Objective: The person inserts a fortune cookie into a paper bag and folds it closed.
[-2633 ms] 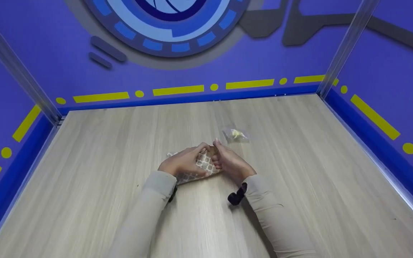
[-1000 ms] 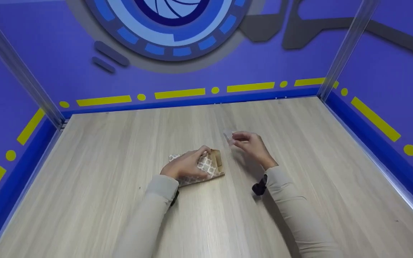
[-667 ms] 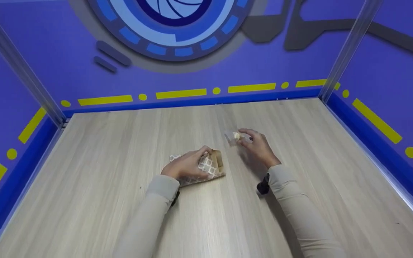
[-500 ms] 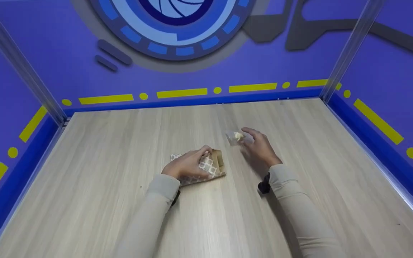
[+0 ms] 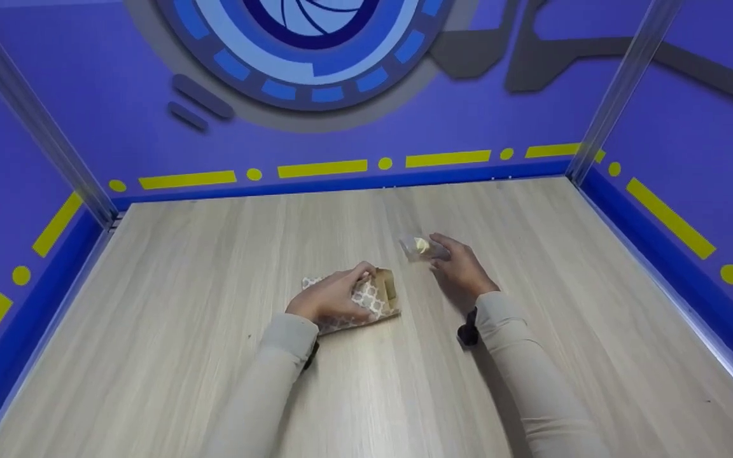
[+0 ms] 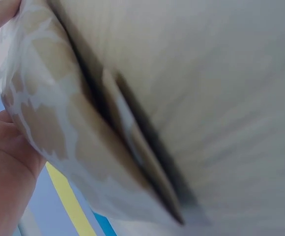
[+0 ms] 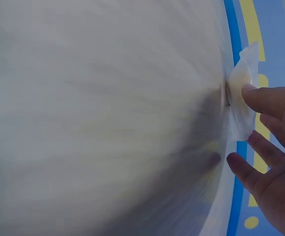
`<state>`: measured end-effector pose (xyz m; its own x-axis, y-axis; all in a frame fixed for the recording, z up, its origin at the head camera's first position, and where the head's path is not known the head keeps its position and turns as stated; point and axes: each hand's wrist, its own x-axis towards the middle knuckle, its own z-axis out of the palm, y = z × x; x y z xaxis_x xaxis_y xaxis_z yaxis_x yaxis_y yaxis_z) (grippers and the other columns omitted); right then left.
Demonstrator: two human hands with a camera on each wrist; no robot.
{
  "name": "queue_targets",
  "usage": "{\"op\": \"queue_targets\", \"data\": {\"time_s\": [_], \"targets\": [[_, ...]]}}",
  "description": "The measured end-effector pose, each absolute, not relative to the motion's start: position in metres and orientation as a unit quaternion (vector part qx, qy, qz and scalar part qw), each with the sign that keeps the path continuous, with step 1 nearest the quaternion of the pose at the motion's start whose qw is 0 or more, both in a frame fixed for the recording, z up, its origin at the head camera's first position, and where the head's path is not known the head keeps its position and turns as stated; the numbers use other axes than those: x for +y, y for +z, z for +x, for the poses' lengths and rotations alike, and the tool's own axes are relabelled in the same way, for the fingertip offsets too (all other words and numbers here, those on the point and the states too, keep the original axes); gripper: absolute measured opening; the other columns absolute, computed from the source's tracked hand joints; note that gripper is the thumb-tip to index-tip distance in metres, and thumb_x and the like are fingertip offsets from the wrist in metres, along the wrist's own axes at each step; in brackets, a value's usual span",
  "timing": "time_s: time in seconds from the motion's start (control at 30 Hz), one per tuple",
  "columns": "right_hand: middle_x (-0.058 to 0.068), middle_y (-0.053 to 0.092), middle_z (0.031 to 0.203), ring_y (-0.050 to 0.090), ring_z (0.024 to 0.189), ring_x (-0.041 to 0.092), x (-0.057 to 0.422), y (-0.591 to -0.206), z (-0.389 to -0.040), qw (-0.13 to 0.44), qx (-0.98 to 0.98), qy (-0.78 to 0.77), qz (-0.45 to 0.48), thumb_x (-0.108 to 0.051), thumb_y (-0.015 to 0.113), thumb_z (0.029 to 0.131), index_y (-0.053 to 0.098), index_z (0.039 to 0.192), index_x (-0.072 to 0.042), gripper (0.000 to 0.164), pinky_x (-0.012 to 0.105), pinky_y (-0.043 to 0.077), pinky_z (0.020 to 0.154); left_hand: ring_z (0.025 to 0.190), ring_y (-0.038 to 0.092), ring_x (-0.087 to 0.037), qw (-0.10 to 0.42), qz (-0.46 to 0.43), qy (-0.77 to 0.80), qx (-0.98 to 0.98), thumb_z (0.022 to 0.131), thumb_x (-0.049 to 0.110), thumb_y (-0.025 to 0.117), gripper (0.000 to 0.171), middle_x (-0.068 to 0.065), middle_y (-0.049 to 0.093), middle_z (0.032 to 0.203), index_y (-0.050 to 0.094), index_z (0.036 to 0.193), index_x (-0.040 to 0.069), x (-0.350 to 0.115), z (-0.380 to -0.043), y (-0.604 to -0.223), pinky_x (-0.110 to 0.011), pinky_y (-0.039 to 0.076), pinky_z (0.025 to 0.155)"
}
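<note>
My left hand (image 5: 335, 296) grips a small cardboard box (image 5: 366, 294) with a grey-and-white lattice pattern, lying on the table. Its open end faces right and shows brown inside. In the left wrist view the patterned box (image 6: 59, 108) fills the left side, with a thin flap (image 6: 137, 142) standing apart from it. Farther back, my right hand (image 5: 464, 266) pinches the right end of a small clear plastic bag (image 5: 414, 249) holding something pale yellow. In the right wrist view the thumb lies on this bag (image 7: 241, 115), while the lower fingers spread apart from it.
The wood-grain table (image 5: 214, 267) runs back to a blue printed wall (image 5: 315, 140) with yellow markings. Side panels (image 5: 691, 140) enclose the table on the left and right.
My right hand has left the box's open end, moved back and right to the plastic bag, and taken hold of its right end. My left hand stays on the box.
</note>
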<state>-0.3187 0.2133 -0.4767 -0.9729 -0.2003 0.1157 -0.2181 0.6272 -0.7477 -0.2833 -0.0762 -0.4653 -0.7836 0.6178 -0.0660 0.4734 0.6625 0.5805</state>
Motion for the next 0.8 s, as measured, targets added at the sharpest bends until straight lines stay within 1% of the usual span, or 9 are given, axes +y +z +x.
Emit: {"op": "queue_targets", "data": {"time_s": [0.13,0.23,0.33,0.47,0.5,0.57,0.63,0.7,0.8], "targets": [[0.026,0.039,0.147,0.042,0.132,0.041,0.2157,-0.4807,-0.3185,0.010,-0.906,0.405,0.123,0.004,0.063,0.088,0.041,0.142,0.003,0.058,0.048,0.041,0.104,0.085,0.054,-0.018,0.129,0.305,0.281,0.901,0.074,0.033,0.079,0.071,-0.005,0.060,0.113,0.039,0.132,0.025,-0.0767,-0.2825,-0.4676,-0.034,0.047,0.077],[0.027,0.043,0.144,0.045,0.130,0.041,0.2166,-0.4809,-0.3196,0.017,-0.909,0.396,0.132,0.004,0.064,0.087,0.042,0.141,0.004,0.058,0.050,0.042,0.102,0.089,0.055,-0.018,0.128,0.307,0.278,0.901,0.074,0.034,0.080,0.071,-0.007,0.060,0.119,0.039,0.132,0.024,-0.0768,-0.2827,-0.4675,-0.036,0.048,0.080],[0.026,0.044,0.143,0.043,0.132,0.040,0.2164,-0.4807,-0.3204,0.021,-0.910,0.392,0.137,0.004,0.064,0.087,0.043,0.141,0.003,0.059,0.051,0.037,0.107,0.092,0.055,-0.018,0.130,0.305,0.274,0.903,0.074,0.036,0.080,0.071,-0.008,0.059,0.123,0.039,0.132,0.025,-0.0764,-0.2825,-0.4666,-0.037,0.048,0.082],[0.026,0.044,0.143,0.052,0.125,0.038,0.2144,-0.4821,-0.3221,0.023,-0.908,0.391,0.152,0.005,0.062,0.088,0.042,0.141,0.005,0.057,0.056,0.016,0.116,0.091,0.054,-0.019,0.130,0.301,0.272,0.905,0.075,0.038,0.079,0.070,-0.007,0.059,0.123,0.039,0.132,0.026,-0.0754,-0.2819,-0.4649,-0.038,0.047,0.081],[0.027,0.043,0.143,0.055,0.121,0.037,0.2138,-0.4820,-0.3224,0.023,-0.907,0.389,0.156,0.006,0.061,0.088,0.041,0.141,0.006,0.056,0.056,0.016,0.115,0.091,0.054,-0.019,0.129,0.300,0.272,0.905,0.075,0.039,0.079,0.071,-0.007,0.059,0.123,0.039,0.132,0.026,-0.0752,-0.2820,-0.4645,-0.038,0.046,0.081],[0.029,0.044,0.141,0.060,0.114,0.037,0.2126,-0.4822,-0.3231,0.023,-0.905,0.390,0.167,0.007,0.060,0.088,0.040,0.140,0.009,0.056,0.055,0.022,0.114,0.089,0.054,-0.020,0.128,0.300,0.272,0.905,0.075,0.039,0.079,0.071,-0.007,0.060,0.121,0.039,0.132,0.026,-0.0746,-0.2822,-0.4643,-0.038,0.046,0.081],[0.028,0.046,0.140,0.059,0.116,0.037,0.2111,-0.4819,-0.3227,0.019,-0.906,0.390,0.163,0.006,0.061,0.087,0.041,0.140,0.009,0.056,0.050,0.035,0.108,0.091,0.054,-0.019,0.128,0.301,0.270,0.906,0.075,0.039,0.079,0.071,-0.007,0.059,0.123,0.039,0.133,0.026,-0.0747,-0.2824,-0.4649,-0.037,0.047,0.082],[0.028,0.048,0.137,0.056,0.120,0.037,0.2098,-0.4816,-0.3220,0.020,-0.911,0.381,0.156,0.005,0.063,0.087,0.043,0.139,0.008,0.056,0.047,0.044,0.100,0.092,0.054,-0.018,0.129,0.301,0.271,0.905,0.075,0.039,0.079,0.071,-0.006,0.059,0.123,0.039,0.133,0.026,-0.0749,-0.2826,-0.4653,-0.037,0.046,0.083],[0.026,0.052,0.133,0.049,0.123,0.039,0.2072,-0.4813,-0.3216,0.028,-0.920,0.364,0.143,0.001,0.067,0.085,0.048,0.136,0.005,0.055,0.048,0.041,0.103,0.093,0.053,-0.019,0.127,0.302,0.273,0.904,0.075,0.039,0.079,0.071,-0.006,0.059,0.124,0.039,0.133,0.026,-0.0761,-0.2826,-0.4652,-0.038,0.046,0.084]]}}
